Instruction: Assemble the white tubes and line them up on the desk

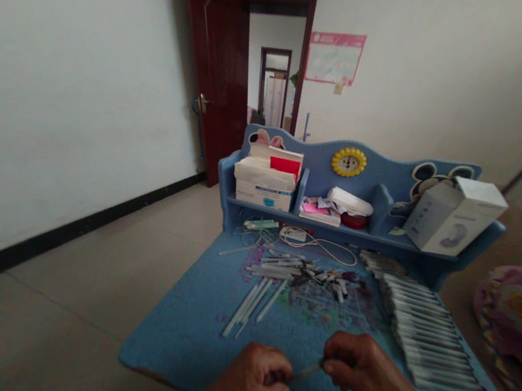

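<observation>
A thin, translucent pen-like tube (307,373) spans the gap between my hands above the desk's front edge. My left hand (256,377) has its fingers closed around the left end. At the other end, my right hand (356,365) pinches it; a small dark part shows at those fingertips. Ahead of my hands lie several loose pale tubes (251,303) pointing away from me. Behind them is a heap of dark-tipped small parts (326,281) mixed with more pale sticks. To my right, a long row of similar tubes with dark ends (430,333) lies side by side.
The blue desk (166,330) carries a back shelf with an open carton (264,189), papers (319,213), a yellow flower clock (349,162) and a tilted white box (455,215). A white cable (331,249) lies below the shelf. Flowered fabric (519,313) is at right.
</observation>
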The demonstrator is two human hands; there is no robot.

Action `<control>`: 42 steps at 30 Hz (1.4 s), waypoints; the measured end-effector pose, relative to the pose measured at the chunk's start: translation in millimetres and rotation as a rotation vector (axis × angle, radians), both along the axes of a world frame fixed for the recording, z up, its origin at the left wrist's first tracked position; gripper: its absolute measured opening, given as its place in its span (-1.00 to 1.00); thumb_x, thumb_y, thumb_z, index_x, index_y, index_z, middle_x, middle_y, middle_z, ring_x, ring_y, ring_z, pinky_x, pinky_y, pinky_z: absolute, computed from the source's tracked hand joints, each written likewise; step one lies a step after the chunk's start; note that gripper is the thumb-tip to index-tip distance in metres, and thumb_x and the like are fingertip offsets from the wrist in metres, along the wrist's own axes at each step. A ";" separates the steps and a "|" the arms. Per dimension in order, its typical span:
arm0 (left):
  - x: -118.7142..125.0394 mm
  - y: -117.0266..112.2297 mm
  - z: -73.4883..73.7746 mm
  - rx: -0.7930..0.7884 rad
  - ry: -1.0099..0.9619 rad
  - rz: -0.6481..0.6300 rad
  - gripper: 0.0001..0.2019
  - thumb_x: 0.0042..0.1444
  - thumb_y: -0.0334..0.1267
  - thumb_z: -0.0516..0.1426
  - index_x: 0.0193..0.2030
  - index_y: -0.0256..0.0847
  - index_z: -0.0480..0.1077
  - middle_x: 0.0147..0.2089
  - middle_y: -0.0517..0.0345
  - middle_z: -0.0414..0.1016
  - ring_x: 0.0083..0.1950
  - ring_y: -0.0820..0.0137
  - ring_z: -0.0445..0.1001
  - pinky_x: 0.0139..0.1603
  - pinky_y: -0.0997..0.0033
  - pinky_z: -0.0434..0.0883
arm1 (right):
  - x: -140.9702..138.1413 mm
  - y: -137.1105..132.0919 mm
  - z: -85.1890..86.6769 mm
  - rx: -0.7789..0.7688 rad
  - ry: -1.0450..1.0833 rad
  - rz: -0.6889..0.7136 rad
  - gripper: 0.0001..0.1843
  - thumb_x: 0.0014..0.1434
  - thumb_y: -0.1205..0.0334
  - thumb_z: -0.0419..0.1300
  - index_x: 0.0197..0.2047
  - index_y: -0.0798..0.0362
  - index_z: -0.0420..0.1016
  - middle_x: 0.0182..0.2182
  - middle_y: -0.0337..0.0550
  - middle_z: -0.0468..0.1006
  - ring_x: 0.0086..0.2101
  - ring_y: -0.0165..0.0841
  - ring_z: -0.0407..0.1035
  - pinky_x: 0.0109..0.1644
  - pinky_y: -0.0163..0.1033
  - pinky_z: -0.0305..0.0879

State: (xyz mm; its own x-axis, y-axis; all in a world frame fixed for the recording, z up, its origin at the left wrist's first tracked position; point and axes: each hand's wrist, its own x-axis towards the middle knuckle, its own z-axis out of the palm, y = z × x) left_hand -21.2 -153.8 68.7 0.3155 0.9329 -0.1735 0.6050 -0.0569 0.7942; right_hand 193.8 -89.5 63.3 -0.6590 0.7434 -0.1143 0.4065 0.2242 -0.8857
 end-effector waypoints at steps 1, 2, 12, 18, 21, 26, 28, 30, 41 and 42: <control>0.2 -0.1 0.3 -0.003 0.005 0.002 -0.89 -0.14 -0.42 0.05 -0.51 -0.23 0.39 -0.52 0.31 0.22 -0.44 0.50 0.21 -0.43 0.56 0.11 | -0.2 -0.1 0.0 -0.004 -0.008 -0.005 -0.74 0.14 0.12 0.09 -0.47 0.11 0.37 -0.64 -0.30 0.34 -0.58 -0.49 0.22 -0.51 -0.42 0.08; 0.4 -0.2 0.5 -0.004 0.010 0.005 -0.89 -0.14 -0.42 0.04 -0.51 -0.23 0.39 -0.51 0.31 0.23 -0.43 0.50 0.22 -0.42 0.56 0.11 | -0.3 -0.2 0.0 0.005 -0.018 -0.012 -0.69 0.16 0.11 0.06 -0.51 0.12 0.36 -0.65 -0.29 0.33 -0.59 -0.49 0.21 -0.52 -0.41 0.08; 1.9 4.1 0.3 0.036 0.074 -0.002 -0.89 -0.14 -0.44 0.03 -0.49 -0.24 0.37 -0.49 0.30 0.25 -0.40 0.49 0.24 -0.38 0.54 0.11 | -4.3 -2.6 -2.4 -0.056 0.050 -0.065 -0.71 0.13 0.12 0.08 -0.54 0.10 0.33 -0.68 -0.31 0.32 -0.62 -0.50 0.20 -0.54 -0.42 0.09; 4.7 7.9 -7.4 0.153 0.158 0.084 -0.90 -0.13 -0.46 0.05 -0.49 -0.23 0.35 -0.47 0.25 0.32 -0.38 0.46 0.32 -0.34 0.51 0.16 | -10.6 -2.1 -7.5 -0.090 0.047 -0.150 -0.69 0.11 0.10 0.06 -0.57 0.09 0.30 -0.72 -0.33 0.31 -0.68 -0.53 0.19 -0.62 -0.45 0.05; 5.6 9.7 -14.4 0.243 0.210 0.110 -0.88 -0.08 -0.45 0.06 -0.41 -0.22 0.39 -0.40 0.18 0.39 -0.33 0.41 0.38 -0.31 0.49 0.22 | -15.1 -1.5 -10.5 -0.155 0.061 -0.192 -0.67 0.10 0.06 0.05 -0.58 0.08 0.26 -0.75 -0.34 0.31 -0.73 -0.54 0.17 -0.67 -0.45 0.03; 2.3 12.1 -30.0 0.390 0.290 0.131 -0.85 0.00 -0.46 0.04 -0.39 -0.18 0.41 -0.37 0.12 0.43 -0.31 0.36 0.44 -0.32 0.47 0.30 | -25.1 2.2 -13.2 -0.269 0.069 -0.274 -0.65 0.08 0.02 0.03 -0.61 0.05 0.21 -0.80 -0.36 0.31 -0.81 -0.53 0.12 -0.75 -0.45 -0.02; 0.6 13.0 -36.1 0.471 0.302 0.159 -0.85 0.00 -0.46 0.04 -0.41 -0.18 0.40 -0.39 0.12 0.42 -0.34 0.37 0.44 -0.34 0.47 0.31 | -29.6 4.7 -14.1 -0.322 0.076 -0.306 -0.66 0.07 0.04 0.02 -0.63 0.04 0.19 -0.83 -0.37 0.30 -0.83 -0.54 0.09 -0.78 -0.45 -0.05; -0.5 14.2 -40.6 0.538 0.306 0.197 -0.86 0.01 -0.46 0.04 -0.41 -0.18 0.39 -0.41 0.13 0.42 -0.36 0.37 0.44 -0.35 0.47 0.32 | -34.0 7.1 -15.3 -0.373 0.092 -0.334 -0.68 0.06 0.05 0.02 -0.62 0.04 0.20 -0.85 -0.38 0.29 -0.85 -0.54 0.07 -0.80 -0.46 -0.07; -8.1 26.6 -27.5 0.260 -0.015 0.462 -0.83 -0.05 -0.15 0.14 -0.53 -0.17 0.37 -0.57 0.28 0.33 -0.51 0.44 0.34 -0.47 0.54 0.28 | -14.8 47.1 -30.9 0.047 -0.069 -0.468 -0.64 0.14 0.03 -0.01 -0.53 0.10 0.32 -0.72 -0.30 0.34 -0.70 -0.50 0.24 -0.65 -0.43 0.09; -10.3 27.4 -27.0 0.222 -0.062 0.494 -0.82 -0.07 -0.12 0.15 -0.52 -0.17 0.39 -0.57 0.28 0.34 -0.51 0.42 0.35 -0.47 0.53 0.29 | -7.8 56.2 -34.2 0.121 -0.157 -0.505 -0.68 0.14 0.08 -0.01 -0.50 0.10 0.36 -0.70 -0.29 0.37 -0.68 -0.48 0.27 -0.61 -0.42 0.11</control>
State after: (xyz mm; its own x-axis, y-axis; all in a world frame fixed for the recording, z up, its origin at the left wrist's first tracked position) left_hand -31.5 -126.4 41.7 -0.1662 0.9848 0.0499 0.5545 0.0515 0.8306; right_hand 186.0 -33.4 29.1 -0.1978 0.9772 -0.0770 0.6157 0.0627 -0.7855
